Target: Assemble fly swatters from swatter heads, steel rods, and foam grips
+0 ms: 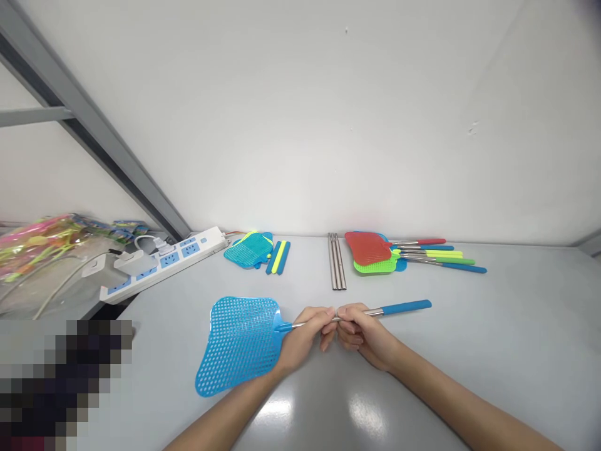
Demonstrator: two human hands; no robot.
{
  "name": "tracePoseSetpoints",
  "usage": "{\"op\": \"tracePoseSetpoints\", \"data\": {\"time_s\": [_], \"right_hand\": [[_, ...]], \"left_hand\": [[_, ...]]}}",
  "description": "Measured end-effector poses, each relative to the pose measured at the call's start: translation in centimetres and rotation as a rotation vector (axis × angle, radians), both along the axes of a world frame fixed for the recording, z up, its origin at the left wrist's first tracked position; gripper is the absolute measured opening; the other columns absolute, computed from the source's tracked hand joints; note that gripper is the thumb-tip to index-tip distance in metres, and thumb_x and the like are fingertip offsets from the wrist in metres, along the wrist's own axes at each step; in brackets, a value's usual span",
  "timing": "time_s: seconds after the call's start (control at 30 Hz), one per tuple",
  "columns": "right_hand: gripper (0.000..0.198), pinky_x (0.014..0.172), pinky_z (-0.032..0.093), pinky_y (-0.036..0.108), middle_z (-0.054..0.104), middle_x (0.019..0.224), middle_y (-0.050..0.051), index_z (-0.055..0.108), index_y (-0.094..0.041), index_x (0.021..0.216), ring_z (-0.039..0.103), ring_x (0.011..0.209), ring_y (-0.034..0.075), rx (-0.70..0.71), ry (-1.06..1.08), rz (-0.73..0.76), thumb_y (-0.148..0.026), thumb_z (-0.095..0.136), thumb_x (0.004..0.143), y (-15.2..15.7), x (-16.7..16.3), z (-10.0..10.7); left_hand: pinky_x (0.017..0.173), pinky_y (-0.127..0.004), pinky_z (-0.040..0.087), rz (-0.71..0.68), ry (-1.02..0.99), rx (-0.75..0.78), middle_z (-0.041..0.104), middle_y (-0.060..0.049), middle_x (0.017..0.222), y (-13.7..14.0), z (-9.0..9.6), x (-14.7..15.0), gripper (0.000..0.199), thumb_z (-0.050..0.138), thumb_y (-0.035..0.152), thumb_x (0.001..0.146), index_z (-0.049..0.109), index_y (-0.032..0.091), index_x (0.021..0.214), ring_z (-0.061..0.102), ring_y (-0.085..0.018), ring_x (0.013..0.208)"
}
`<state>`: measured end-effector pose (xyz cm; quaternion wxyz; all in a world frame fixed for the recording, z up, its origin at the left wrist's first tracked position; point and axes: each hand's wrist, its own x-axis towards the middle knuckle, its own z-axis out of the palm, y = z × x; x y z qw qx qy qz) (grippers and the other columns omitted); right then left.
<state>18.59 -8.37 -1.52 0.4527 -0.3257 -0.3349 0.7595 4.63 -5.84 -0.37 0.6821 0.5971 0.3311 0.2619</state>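
A blue fly swatter (241, 341) lies across the front of me, its perforated paddle on the left and its blue grip (406, 307) on the right. My left hand (307, 335) is closed around the thin metal rod near the paddle. Close beside it, my right hand (364, 332) pinches the same rod, nearer the grip. The fingertips of both hands almost meet at the middle of the rod. Part of the rod is hidden behind my fingers.
Behind my hands lie several metal rods (337, 262), loose blue and yellow grips (278, 257) and stacked swatter paddles (251, 250). Swatters with rods and grips, a red one (369, 248) on top, lie back right. A power strip (164, 264) and plastic bags (51, 250) are at left.
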Motion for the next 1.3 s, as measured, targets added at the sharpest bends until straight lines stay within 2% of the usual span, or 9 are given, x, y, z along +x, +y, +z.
{"op": "tracePoseSetpoints", "data": {"time_s": [0.43, 1.3], "right_hand": [[0.030, 0.040, 0.013, 0.022, 0.021, 0.040, -0.009, 0.031, -0.017, 0.045, 0.014, 0.036, 0.004, -0.013, 0.012, -0.080, -0.020, 0.043, 0.073, 0.1, -0.2, 0.0], [0.033, 0.036, 0.013, 0.021, 0.021, 0.039, -0.009, 0.032, -0.017, 0.044, 0.016, 0.033, 0.003, -0.003, 0.010, -0.132, -0.020, 0.047, 0.073, 1.4, 0.8, 0.0]], "left_hand": [[0.045, -0.023, 0.029, 0.021, -0.106, -0.117, 0.031, 0.005, 0.035, 0.7, -0.5, -0.1, 0.040, 0.036, 0.041, 0.081, 0.034, 0.017, 0.049, 0.034, -0.008, 0.037], [0.039, -0.022, 0.021, 0.060, -0.159, -0.083, 0.022, 0.008, 0.035, 2.5, -1.0, -0.8, 0.040, 0.041, 0.038, 0.080, 0.028, 0.019, 0.047, 0.028, -0.007, 0.033]]}}
